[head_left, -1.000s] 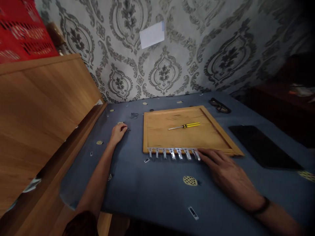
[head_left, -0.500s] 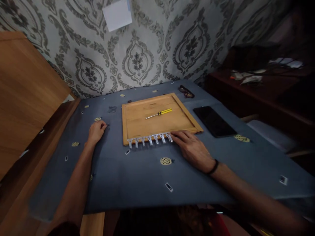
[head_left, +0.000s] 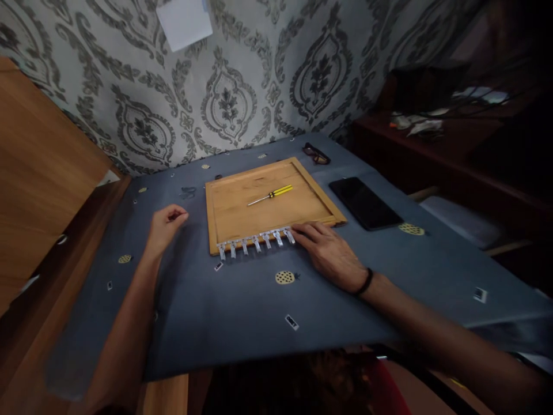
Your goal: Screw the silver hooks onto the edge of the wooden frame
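Note:
A wooden framed board [head_left: 254, 213] lies on the blue cloth, with a yellow and black screwdriver [head_left: 276, 193] on it. Several silver metal clips [head_left: 257, 244] line its near edge. My right hand [head_left: 326, 251] rests at the right end of that row, fingers extended over the board's edge and touching near the last clip. Left of the board, my left hand [head_left: 168, 225] is raised a little over the cloth, thumb and fingertips pinched together; anything between them is too small to make out. Small grey metal pieces [head_left: 188, 192] lie beyond it.
A black tablet or phone [head_left: 365, 203] lies right of the board, and glasses [head_left: 316, 154] sit behind it. The cloth-covered table [head_left: 224, 323] meets a patterned wall. A wooden cabinet [head_left: 47, 161] stands at the left, a dark red surface at the right.
The small dark piece seen at my left fingertips no longer shows, and that hand has turned and lifted slightly. My right hand stays by the clips. The whole view has shifted a little.

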A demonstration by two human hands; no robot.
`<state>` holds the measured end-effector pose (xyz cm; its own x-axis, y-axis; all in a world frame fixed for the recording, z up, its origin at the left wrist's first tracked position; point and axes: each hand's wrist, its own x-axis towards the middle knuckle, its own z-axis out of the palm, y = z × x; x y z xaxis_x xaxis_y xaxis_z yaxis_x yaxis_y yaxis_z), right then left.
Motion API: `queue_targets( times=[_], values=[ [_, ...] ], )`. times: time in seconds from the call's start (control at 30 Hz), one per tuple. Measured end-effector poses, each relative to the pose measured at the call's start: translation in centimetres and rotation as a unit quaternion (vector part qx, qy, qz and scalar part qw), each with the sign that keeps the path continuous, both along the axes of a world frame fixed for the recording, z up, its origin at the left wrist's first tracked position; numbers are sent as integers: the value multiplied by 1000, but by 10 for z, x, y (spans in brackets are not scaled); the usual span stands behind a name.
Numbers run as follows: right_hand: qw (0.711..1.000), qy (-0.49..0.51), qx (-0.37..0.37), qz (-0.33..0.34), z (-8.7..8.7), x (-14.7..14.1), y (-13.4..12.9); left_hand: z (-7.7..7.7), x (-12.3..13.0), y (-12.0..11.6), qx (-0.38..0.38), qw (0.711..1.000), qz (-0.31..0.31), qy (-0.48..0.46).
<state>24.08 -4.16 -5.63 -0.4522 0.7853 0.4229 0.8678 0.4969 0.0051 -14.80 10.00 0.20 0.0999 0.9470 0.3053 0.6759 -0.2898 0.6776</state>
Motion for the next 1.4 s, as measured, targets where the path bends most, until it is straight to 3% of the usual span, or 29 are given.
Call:
queue_targets(
  times=[0.2,0.37,0.67,1.0,1.4],
  values=[
    [1000,3,12,-8,0,-2,-1,14,69,-20,-70,987,-135,-52],
    [1000,6,10,0,2,-2,-1,27,118,-28,-148,947,-278,-63],
    [1000,6,-6,-2,6,-4,-3,14,187,-24,-181,905,-384,-22],
    [1000,4,-3,-1,7,-3,-2,-5,210,-15,-150,894,-419,45],
    [1000,4,0,-3,6,-3,-3,-11,212,-16,-124,899,-415,70]
  ],
)
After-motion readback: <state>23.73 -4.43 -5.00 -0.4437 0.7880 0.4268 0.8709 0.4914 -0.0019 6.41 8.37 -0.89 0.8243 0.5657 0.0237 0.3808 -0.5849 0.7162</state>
